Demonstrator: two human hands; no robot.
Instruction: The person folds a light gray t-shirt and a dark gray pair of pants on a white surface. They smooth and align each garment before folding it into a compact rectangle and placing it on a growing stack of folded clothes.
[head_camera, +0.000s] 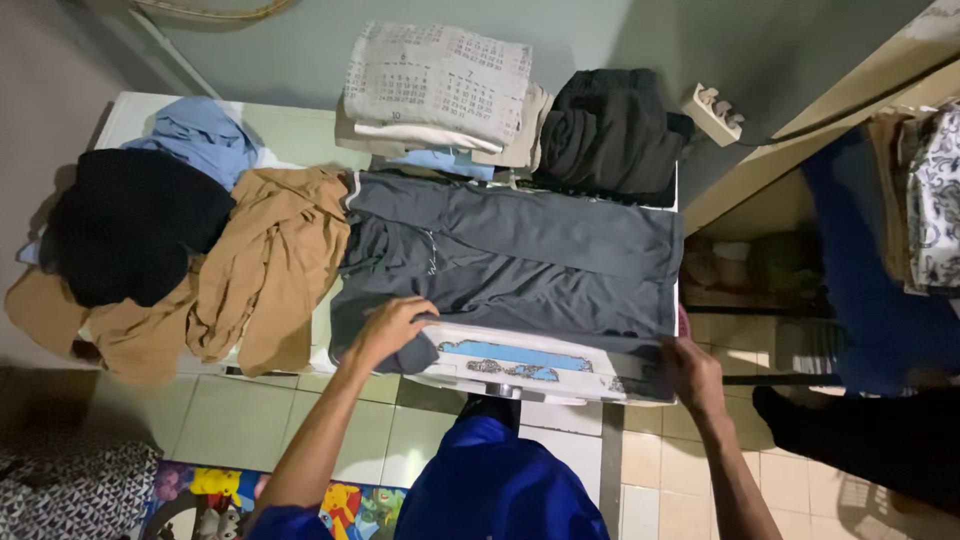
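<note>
The grey trousers (510, 255) lay spread flat across the white board (520, 362), folded lengthwise so the legs ran out to the person's right and the waistband sat by the tan garment (265, 265). The left hand (392, 328) was closed on the near edge of the cloth close to the waist end, fingers curled over a pinched fold. The right hand (692, 372) gripped the near corner at the leg end, where the hem hung just over the board's edge (the fingertips themselves were hidden under the fabric).

The cloth looked soft, thin and limp, with shallow creases and a faint sheen, so I judged it light and rather slippery; it would sag in the middle if lifted by one end only. Holding it at both near corners, as the hands did, seemed the sound grip, since any pull from a single point would bunch it.

Beyond the trousers stood a folded stack topped by a pale printed cloth (440, 85) and a dark bundle (615, 130). A black garment (130, 235) and a light blue one (205, 135) were heaped at the left end of the board, touching the tan one
</note>
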